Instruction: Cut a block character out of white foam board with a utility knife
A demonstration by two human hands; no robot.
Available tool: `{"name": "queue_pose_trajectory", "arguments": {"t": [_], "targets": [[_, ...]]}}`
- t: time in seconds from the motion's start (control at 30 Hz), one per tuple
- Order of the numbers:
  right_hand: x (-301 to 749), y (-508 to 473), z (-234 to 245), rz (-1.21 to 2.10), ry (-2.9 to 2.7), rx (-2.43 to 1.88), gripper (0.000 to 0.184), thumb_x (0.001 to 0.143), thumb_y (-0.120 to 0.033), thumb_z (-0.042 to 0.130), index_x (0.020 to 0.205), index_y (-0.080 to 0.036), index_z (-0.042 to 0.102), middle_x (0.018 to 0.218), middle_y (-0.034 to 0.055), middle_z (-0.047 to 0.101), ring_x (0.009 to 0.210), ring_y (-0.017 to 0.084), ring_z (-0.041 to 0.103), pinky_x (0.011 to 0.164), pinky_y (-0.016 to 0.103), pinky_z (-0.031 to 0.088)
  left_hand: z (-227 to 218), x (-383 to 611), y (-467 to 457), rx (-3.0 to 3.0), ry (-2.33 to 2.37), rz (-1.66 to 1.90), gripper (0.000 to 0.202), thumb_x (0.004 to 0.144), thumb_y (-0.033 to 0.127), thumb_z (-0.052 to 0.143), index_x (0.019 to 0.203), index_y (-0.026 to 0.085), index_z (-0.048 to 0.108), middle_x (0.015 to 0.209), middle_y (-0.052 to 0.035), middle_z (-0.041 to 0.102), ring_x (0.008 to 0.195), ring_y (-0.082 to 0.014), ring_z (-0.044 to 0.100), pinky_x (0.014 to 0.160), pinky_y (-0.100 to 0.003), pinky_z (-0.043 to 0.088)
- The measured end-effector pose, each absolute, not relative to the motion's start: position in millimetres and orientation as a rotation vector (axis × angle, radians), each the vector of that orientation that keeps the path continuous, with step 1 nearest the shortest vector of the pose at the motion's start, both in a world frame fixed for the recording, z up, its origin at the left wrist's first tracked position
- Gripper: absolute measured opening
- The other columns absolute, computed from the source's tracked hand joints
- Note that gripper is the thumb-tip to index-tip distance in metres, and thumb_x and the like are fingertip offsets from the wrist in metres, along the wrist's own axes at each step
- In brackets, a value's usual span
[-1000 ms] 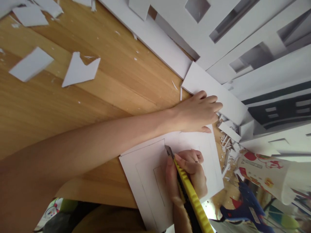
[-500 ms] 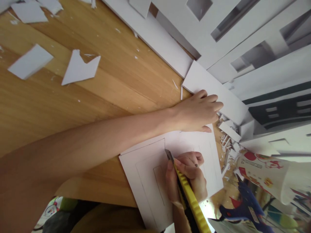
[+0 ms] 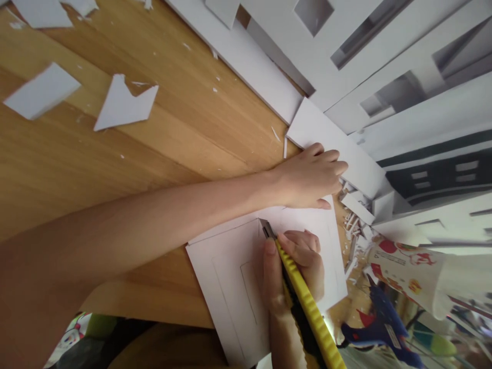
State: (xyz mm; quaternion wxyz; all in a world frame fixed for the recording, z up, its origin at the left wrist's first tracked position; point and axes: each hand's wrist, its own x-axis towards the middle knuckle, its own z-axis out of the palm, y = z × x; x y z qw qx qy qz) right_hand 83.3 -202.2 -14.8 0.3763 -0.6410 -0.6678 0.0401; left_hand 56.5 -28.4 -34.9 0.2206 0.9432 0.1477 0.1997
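At the far left corner of the table [image 3: 172,143], smooth wood in honey-coloured bands, white foam-board scraps run out of my view. Nearer lie a clean rectangular scrap [image 3: 42,92] and a notched scrap [image 3: 125,107], among paper-thin shavings. Beneath the table's near edge there is a bit of patterned cloth [image 3: 73,333], mostly hidden by my left forearm [image 3: 172,220].

That forearm crosses the wood and covers part of the white board [image 3: 226,277] I'm working on. The board lies flat, pencilled with rectangles, and juts over the near edge; its nearest corner is cut off. My right hand [image 3: 307,261] grips a ribbed yellow cutter [image 3: 303,292], thumb and fingers closed round it just behind the blade [image 3: 265,226]. The tip meets a pencilled corner; how deep, I can't tell. The handle's end is out of sight.

Beyond, my left hand [image 3: 309,177] lies over the board's far edge, fingers bent, thumb on the board; the fingertips are hidden, so I can't tell whether they press or hold anything. They reach a plain white strip [image 3: 334,141], beside white panels [image 3: 292,46] with square and slotted openings.

Towards the table's right edge are a heap of slivers [image 3: 357,205], a tilted printed paper cup [image 3: 407,271] and a blue glue gun [image 3: 384,323], its surroundings blurred.
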Motion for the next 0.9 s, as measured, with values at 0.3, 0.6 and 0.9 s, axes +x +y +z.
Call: {"name": "queue_pose_trajectory", "arguments": {"t": [0.3,0.6,0.9], "targets": [[81.3,-199.8,-12.6,0.126,-1.686,-1.64,0.019,0.085,-0.008,0.066,0.099,-0.02,0.06,0.075,-0.0038,0.061,0.071,0.014,0.06,0.079,0.04,0.048,-32.1,55.7,-27.8,2.601,0.404,0.523,0.021,0.092,0.042,0.063,0.102,0.03,0.078,0.118,-0.0071,0.068,0.115,-0.0307,0.049,0.096,-0.046,0.033],[84.1,-200.6,-15.8,0.07,-1.751,-1.661,0.017,0.086,-0.009,0.066,0.096,-0.021,0.06,0.075,-0.0045,0.063,0.068,0.013,0.057,0.075,0.036,0.046,-34.1,57.0,-28.7,2.571,0.409,0.536,0.021,0.093,0.04,0.063,0.101,0.028,0.079,0.119,-0.0073,0.068,0.114,-0.0289,0.05,0.095,-0.042,0.031],[80.6,-202.2,-17.0,-0.035,-1.728,-1.734,0.017,0.085,-0.011,0.069,0.094,-0.023,0.06,0.074,-0.0077,0.063,0.067,0.011,0.057,0.085,0.038,0.044,-37.0,61.9,-30.1,2.595,0.437,0.536,0.026,0.097,0.038,0.058,0.103,0.023,0.079,0.12,-0.0096,0.069,0.113,-0.028,0.05,0.093,-0.041,0.029]]}}
